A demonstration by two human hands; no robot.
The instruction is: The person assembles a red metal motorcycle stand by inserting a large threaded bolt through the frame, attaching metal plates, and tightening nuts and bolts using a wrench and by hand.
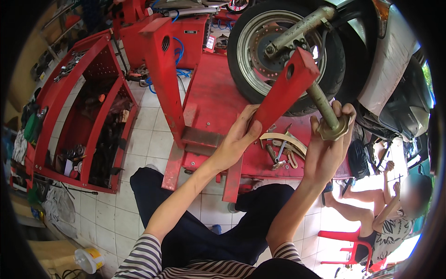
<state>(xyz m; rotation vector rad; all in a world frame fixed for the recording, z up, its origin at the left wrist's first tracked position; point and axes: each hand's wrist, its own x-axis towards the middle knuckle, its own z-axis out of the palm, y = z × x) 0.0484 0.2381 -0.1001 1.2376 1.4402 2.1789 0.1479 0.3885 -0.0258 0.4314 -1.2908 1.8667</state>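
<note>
My left hand [239, 139] is wrapped round the right upright of a red steel stand [284, 90], which leans up to the right. My right hand [331, 139] grips the round knob-like end of a greenish metal rod [321, 103]. The rod's other end meets the side of that upright near its top, close to a round hole. The stand's left upright [162, 79] also has a hole near its top. Behind the rod is a motorcycle's front wheel [251, 51] with a brake disc and a worn fork leg [302, 30].
A red platform [209, 86] lies under the wheel, with several hand tools and a curved cream-coloured strip [285, 138] on it. To the left stands a red tool cart [88, 116]. A white bucket [89, 260] is at lower left. At right a person sits on a red chair [341, 239].
</note>
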